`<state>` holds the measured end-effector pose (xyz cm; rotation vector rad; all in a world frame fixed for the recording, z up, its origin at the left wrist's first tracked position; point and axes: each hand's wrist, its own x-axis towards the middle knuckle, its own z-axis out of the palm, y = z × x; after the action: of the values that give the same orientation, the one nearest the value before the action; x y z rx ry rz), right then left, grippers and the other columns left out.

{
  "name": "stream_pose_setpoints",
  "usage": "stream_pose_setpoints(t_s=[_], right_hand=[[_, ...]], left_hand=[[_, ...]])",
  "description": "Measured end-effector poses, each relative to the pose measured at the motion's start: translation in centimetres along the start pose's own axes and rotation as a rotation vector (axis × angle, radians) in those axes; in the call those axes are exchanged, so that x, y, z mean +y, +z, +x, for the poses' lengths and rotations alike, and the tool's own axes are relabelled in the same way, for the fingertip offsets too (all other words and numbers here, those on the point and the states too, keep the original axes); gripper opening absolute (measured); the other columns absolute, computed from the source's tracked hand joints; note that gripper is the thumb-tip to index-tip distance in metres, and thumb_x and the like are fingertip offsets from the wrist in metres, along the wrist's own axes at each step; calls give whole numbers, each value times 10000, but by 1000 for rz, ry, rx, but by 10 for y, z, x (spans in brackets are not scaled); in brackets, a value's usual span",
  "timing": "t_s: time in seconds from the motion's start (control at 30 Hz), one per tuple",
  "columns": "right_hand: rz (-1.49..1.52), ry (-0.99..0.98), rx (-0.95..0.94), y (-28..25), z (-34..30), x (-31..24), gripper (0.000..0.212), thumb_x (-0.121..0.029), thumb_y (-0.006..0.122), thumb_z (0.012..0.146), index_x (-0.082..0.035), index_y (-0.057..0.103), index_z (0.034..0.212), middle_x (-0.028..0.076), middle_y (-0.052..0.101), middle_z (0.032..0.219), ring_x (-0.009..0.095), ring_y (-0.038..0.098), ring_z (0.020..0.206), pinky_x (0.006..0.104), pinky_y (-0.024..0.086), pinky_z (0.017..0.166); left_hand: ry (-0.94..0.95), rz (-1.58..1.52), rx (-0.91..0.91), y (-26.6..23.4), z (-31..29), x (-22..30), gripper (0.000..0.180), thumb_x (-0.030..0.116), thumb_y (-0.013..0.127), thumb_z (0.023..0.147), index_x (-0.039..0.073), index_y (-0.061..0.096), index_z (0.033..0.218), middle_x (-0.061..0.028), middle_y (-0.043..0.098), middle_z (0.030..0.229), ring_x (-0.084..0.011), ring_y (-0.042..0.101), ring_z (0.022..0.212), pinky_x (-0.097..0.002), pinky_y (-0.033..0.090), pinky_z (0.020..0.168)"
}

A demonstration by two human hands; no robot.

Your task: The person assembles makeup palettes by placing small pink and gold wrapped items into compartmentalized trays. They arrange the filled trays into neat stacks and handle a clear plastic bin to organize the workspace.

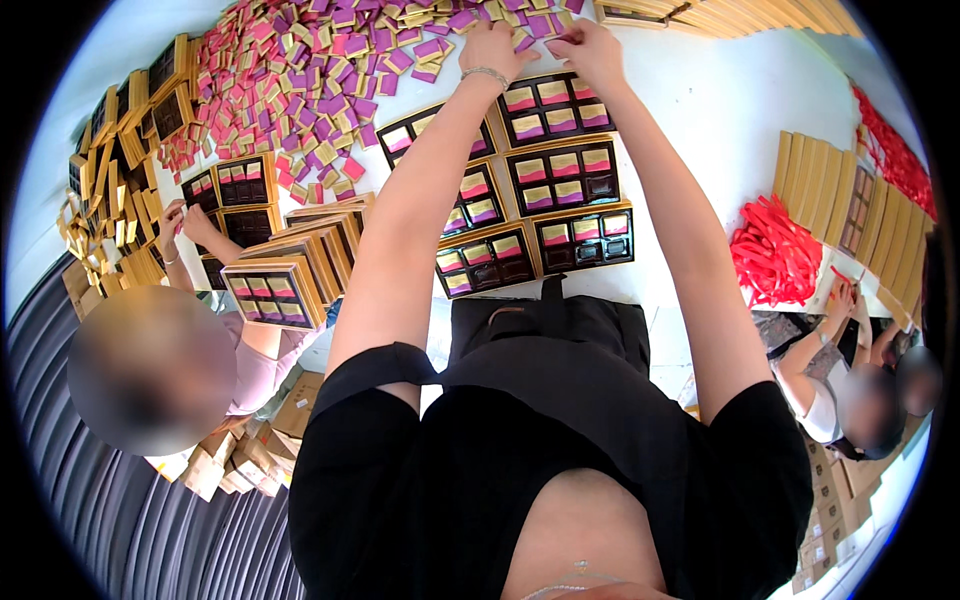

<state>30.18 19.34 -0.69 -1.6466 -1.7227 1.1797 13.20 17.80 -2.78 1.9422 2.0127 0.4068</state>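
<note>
The left hand (497, 52) and right hand (593, 55), their grips unclear, hovered beside flat purple-and-gold wrapped squares (427, 50) that seemed light, stiff, slightly slippery, best pinched by opposite edges.

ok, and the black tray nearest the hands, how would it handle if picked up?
The black tray probably stays fairly stiff: its gold edges look crisp and square. Unlikely to roll, being flat and rectangular. Tilted, it may shed the pink and purple pieces, which sit in open-topped pockets.

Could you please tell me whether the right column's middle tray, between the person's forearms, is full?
Partly filled: the tray has pink and purple pieces, but its front-right compartment is bare.
</note>
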Motion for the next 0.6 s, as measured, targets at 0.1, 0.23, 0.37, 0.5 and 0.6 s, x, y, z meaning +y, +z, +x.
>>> stream_pose_setpoints(t_s=[0.1, 0.23, 0.37, 0.5, 0.6], right_hand=[[813, 170, -52, -33, -42, 12, 203, -8, 664, 851, 80, 615, 1027, 167, 652, 1007, 259, 684, 894, 321, 589, 827], [1224, 185, -163, -69, -96, 15, 210, 29, 620, 882, 69, 615, 1088, 152, 662, 1018, 245, 676, 934, 309, 590, 847], [605, 233, 47, -89, -175, 33, 176, -23, 682, 835, 26, 694, 1004, 122, 680, 1016, 190, 665, 895, 291, 553, 811], [306, 195, -10, -85, -246, 55, 132, 1, 691, 794, -14, 728, 920, 72, 649, 995, 124, 628, 855, 261, 502, 738], [770, 349, -172, -69, -281, 69, 140, 35, 673, 788, 5, 710, 920, 62, 639, 1022, 122, 620, 931, 248, 502, 756]], left_hand=[[46, 79, 75, 27, 4, -3, 472, 442, 779, 717, 83, 688, 1009, -143, 621, 1051, -329, 592, 1046, -410, 497, 879], [139, -37, 240, 4, -1, -9, 243, 248, 694, 794, 42, 693, 923, -146, 671, 883, -303, 642, 819, -392, 514, 753], [168, -285, -91, -66, -96, 45, 402, 432, 733, 774, 67, 673, 933, -83, 676, 1028, -305, 593, 992, -401, 475, 840], [273, -256, -148, -42, -248, 58, 349, 255, 832, 653, 91, 680, 920, -70, 604, 981, -294, 552, 946, -402, 473, 839], [203, -207, -176, -24, -301, 66, 375, 226, 834, 626, 84, 676, 935, -62, 579, 952, -279, 543, 925, -361, 479, 791]])
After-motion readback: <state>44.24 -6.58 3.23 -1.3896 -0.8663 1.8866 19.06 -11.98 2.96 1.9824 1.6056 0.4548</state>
